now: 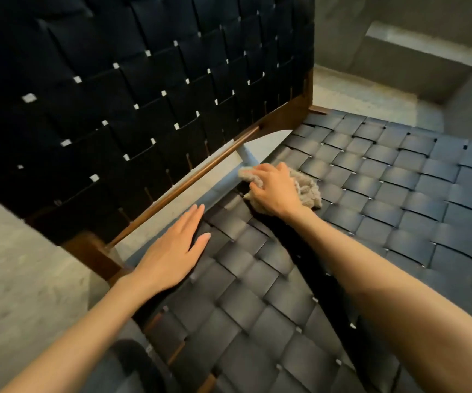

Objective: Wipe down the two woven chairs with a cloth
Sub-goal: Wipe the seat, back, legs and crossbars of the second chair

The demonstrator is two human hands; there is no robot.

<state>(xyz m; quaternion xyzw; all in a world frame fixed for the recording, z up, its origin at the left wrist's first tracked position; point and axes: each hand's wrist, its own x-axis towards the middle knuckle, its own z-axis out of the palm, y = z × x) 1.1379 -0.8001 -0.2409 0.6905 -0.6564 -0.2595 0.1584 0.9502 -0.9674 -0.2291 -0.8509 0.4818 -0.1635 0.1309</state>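
The right hand is gripping a bunched beige cloth and pressing it on the black woven seat of the chair, near the back edge. The left hand is lying flat with straight fingers on the seat, just beside the wooden rail under the woven backrest.

The pale grey, stone-like floor fills the left edge and the upper right of the frame; on it stands the dark woven-strap chair with a brown wooden frame; its flat woven seat spreads across the centre and right; on the seat, near its rear edge at mid-frame, lies a crumpled beige cloth, gripped from above by the right hand; the left hand rests flat, fingers straight, on the seat's left part, lower left of centre.
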